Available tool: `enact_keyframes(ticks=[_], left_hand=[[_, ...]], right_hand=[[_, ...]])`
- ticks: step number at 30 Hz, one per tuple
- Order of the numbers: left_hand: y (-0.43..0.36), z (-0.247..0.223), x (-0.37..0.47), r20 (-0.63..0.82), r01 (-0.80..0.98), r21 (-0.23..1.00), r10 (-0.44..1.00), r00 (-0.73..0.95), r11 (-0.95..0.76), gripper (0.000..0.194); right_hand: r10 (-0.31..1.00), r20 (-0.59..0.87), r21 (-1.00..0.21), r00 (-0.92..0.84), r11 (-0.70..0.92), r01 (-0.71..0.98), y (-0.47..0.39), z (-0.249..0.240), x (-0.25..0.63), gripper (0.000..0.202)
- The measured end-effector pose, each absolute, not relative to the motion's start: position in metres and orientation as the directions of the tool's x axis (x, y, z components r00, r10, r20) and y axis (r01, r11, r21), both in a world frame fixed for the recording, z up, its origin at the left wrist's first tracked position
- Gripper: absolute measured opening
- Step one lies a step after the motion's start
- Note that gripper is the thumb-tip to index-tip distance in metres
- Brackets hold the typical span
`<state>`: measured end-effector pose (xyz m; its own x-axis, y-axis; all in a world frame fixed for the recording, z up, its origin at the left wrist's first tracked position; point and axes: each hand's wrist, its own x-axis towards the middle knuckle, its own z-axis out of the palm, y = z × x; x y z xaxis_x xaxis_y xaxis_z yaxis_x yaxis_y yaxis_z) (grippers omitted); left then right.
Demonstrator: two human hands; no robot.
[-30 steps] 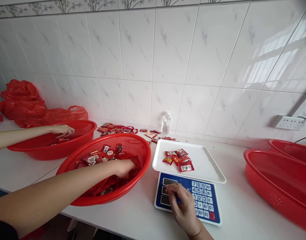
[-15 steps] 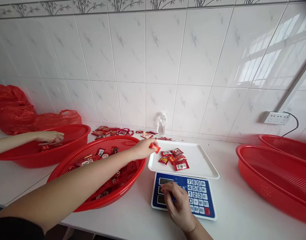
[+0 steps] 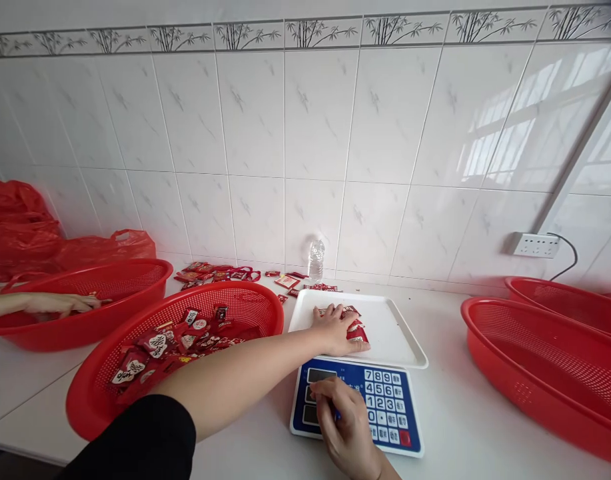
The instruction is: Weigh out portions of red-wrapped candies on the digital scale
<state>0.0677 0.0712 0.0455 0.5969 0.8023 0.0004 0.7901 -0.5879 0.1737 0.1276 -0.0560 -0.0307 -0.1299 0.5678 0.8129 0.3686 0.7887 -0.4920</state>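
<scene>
Red packets uncountable under left hand; one tray.

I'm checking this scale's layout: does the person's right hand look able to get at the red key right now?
Likely yes: the right hand is close to the keypad, and the red key shows uncovered, with nothing visible in between.

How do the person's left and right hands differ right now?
Pose: the left hand is spread with its palm down; the right hand is loosely curled.
Place: the left hand partly covers red packets on the white tray; the right hand is over the blue-faced scale, contact unclear.
Depth: the left hand is nearer the wall than the right hand.
Both are bare.
</scene>
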Motion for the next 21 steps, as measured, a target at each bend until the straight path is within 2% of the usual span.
enact_keyframes(ticks=[6,10,12,17,21], left_hand=[[0.085,0.05,0.075,0.127,0.742,0.119,0.751,0.648,-0.66,0.051],[0.1,0.058,0.07,0.156,0.666,0.202,0.695,0.702,-0.718,0.018],[0.106,0.063,0.066,0.183,0.63,0.264,0.679,0.711,-0.731,0.009],[0.112,0.077,0.058,0.331,0.634,0.386,0.741,0.584,-0.671,0.002],[0.113,0.079,0.053,0.365,0.691,0.419,0.807,0.465,-0.588,0.007]], right_hand=[[0.557,0.819,-0.496,-0.139,0.808,0.32,-0.056,-0.027,0.127,0.024],[0.57,0.809,-0.503,-0.143,0.798,0.333,-0.055,-0.028,0.128,0.023],[0.575,0.805,-0.506,-0.145,0.794,0.338,-0.055,-0.029,0.128,0.023],[0.564,0.814,-0.495,-0.139,0.799,0.34,-0.055,-0.029,0.127,0.023],[0.564,0.814,-0.494,-0.141,0.798,0.345,-0.056,-0.026,0.127,0.023]])
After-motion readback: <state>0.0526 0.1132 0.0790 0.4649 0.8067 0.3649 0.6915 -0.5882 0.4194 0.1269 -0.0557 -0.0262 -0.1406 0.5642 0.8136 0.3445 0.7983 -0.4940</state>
